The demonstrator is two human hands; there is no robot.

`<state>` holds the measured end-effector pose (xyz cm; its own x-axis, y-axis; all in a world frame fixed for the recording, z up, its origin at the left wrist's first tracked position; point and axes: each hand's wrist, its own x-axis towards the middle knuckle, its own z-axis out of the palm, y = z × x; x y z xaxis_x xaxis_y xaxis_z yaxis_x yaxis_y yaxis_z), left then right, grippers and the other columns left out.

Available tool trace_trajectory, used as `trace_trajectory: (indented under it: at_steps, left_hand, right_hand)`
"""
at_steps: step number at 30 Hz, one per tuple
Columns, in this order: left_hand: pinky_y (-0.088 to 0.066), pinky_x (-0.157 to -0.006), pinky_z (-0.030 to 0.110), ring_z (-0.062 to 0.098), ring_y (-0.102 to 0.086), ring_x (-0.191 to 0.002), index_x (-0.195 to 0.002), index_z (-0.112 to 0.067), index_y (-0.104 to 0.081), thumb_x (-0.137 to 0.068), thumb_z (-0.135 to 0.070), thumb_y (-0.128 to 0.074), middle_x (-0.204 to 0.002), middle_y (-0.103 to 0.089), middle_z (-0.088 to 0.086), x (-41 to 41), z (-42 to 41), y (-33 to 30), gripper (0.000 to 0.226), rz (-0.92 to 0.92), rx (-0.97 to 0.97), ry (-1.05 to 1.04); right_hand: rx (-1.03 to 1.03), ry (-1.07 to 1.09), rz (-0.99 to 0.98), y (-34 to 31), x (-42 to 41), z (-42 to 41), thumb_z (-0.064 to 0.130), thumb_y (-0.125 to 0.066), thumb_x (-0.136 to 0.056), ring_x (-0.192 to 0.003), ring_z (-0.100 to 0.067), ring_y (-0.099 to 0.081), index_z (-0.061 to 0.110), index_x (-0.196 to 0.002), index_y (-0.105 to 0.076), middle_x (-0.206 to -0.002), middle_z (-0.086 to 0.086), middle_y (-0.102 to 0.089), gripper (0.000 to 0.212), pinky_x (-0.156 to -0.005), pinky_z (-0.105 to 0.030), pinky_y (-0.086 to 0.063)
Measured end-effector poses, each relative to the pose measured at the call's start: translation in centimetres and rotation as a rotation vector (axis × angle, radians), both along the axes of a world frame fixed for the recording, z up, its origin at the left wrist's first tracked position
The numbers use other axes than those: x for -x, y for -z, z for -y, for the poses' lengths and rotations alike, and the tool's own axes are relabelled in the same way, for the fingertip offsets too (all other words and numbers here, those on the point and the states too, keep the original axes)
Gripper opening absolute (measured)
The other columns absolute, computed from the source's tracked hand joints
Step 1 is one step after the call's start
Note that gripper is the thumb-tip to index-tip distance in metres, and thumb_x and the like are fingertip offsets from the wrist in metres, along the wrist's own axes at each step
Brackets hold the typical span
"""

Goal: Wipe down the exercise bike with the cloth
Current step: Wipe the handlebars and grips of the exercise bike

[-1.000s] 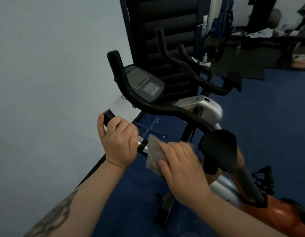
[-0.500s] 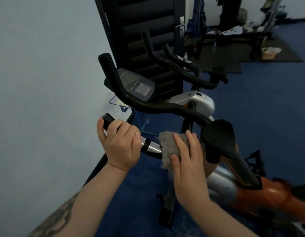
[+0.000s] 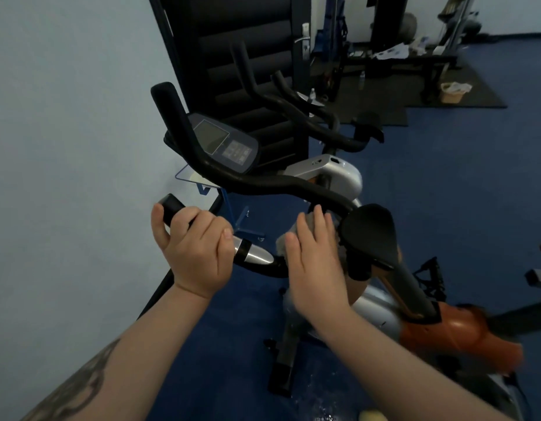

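The exercise bike (image 3: pixel 330 174) stands in front of me, with black handlebars, a console (image 3: pixel 223 144) and a silver and orange body. My left hand (image 3: pixel 193 244) grips the near handlebar grip (image 3: pixel 172 206), just left of its silver sensor band (image 3: pixel 255 254). My right hand (image 3: pixel 313 262) presses the grey cloth (image 3: pixel 281 243) against the handlebar near the black arm pad (image 3: pixel 369 235). The fingers lie fairly straight over the cloth, which is mostly hidden under the hand.
A pale wall (image 3: pixel 65 147) runs along the left. A second bike (image 3: pixel 311 117) stands behind this one, before a black padded panel (image 3: pixel 241 56). Gym equipment and a black floor mat (image 3: pixel 445 86) sit at the back right. The floor is blue carpet (image 3: pixel 460 183).
My right hand has slid the cloth along the handlebar to the right, away from my left hand, uncovering the silver band. The left hand keeps its grip.
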<state>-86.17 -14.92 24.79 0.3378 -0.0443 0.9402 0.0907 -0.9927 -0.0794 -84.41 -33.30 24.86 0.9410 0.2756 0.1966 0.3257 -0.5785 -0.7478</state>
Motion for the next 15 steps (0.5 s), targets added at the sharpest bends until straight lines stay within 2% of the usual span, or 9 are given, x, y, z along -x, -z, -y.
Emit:
trace_trajectory:
  at_steps: [3, 4, 7, 10, 11, 13, 15]
  left_hand:
    - [-0.008, -0.118, 0.044, 0.02, -0.051, -0.091, -0.063, -0.015, -0.06, -0.096, -0.024, -0.03, -0.065, -0.058, -0.002, 0.1, 0.1, 0.0, 0.045, -0.013, 0.009, -0.014]
    - [-0.008, -0.118, 0.044, 0.02, -0.051, -0.091, -0.063, -0.015, -0.06, -0.096, -0.024, -0.03, -0.065, -0.058, -0.002, 0.1, 0.2, 0.0, 0.045, -0.013, 0.013, -0.021]
    - [-0.007, -0.118, 0.043, 0.02, -0.051, -0.09, -0.063, -0.015, -0.059, -0.097, -0.025, -0.029, -0.065, -0.058, -0.002, 0.0, 0.3, -0.2, 0.046, -0.015, 0.022, -0.034]
    - [-0.007, -0.118, 0.044, 0.021, -0.051, -0.09, -0.064, -0.016, -0.058, -0.097, -0.025, -0.029, -0.067, -0.058, -0.003, 0.2, 0.4, -0.1, 0.045, -0.037, 0.032, -0.055]
    - [-0.008, -0.118, 0.045, 0.021, -0.052, -0.091, -0.064, -0.016, -0.058, -0.098, -0.025, -0.029, -0.068, -0.059, -0.003, 0.3, 0.4, 0.0, 0.045, -0.046, 0.035, -0.064]
    - [-0.007, -0.118, 0.046, 0.021, -0.052, -0.091, -0.065, -0.016, -0.059, -0.098, -0.025, -0.029, -0.069, -0.059, -0.003, 0.4, 0.5, 0.0, 0.045, -0.06, 0.042, -0.081]
    - [-0.006, -0.118, 0.045, 0.021, -0.052, -0.092, -0.064, -0.015, -0.058, -0.098, -0.025, -0.028, -0.069, -0.059, -0.003, 0.4, 0.6, 0.1, 0.046, -0.06, 0.051, -0.094]
  right_hand:
    - [-0.074, -0.033, 0.024, 1.3, 1.8, 0.8, 0.056, -0.009, -0.094, -0.143, 0.003, 0.018, 0.025, -0.155, -0.007, -0.16, 0.017, 0.011, 0.068, -0.109, -0.008, 0.015]
    - [-0.099, -0.043, 0.022, 1.6, 1.6, 1.0, 0.056, -0.009, -0.094, -0.142, 0.006, 0.017, 0.025, -0.155, -0.009, -0.159, 0.019, 0.009, 0.068, -0.106, -0.004, 0.015]
    - [-0.146, -0.08, 0.038, 1.2, -1.1, 0.7, 0.031, -0.027, -0.104, -0.146, -0.003, -0.002, 0.013, -0.146, -0.04, -0.158, 0.005, -0.021, 0.047, -0.11, -0.004, 0.005]
    - [-0.198, -0.095, 0.066, 0.3, -3.2, 0.6, 0.012, -0.044, -0.101, -0.142, -0.011, -0.022, 0.008, -0.119, -0.066, -0.138, -0.003, -0.05, 0.029, -0.118, -0.02, -0.011]
    - [-0.221, -0.096, 0.074, 0.3, -3.3, 0.6, 0.01, -0.046, -0.1, -0.14, -0.01, -0.025, 0.008, -0.113, -0.069, -0.133, -0.003, -0.053, 0.027, -0.116, -0.018, -0.013]
    - [-0.251, -0.097, 0.067, 0.6, -2.2, 0.8, 0.013, -0.046, -0.1, -0.138, -0.005, -0.025, 0.011, -0.112, -0.069, -0.13, 0.001, -0.052, 0.026, -0.108, -0.006, -0.01]
    - [-0.219, -0.131, 0.126, 1.2, -0.7, 1.2, 0.023, -0.041, -0.101, -0.138, -0.002, -0.024, 0.018, -0.116, -0.067, -0.13, 0.009, -0.051, 0.031, -0.108, -0.005, -0.008]
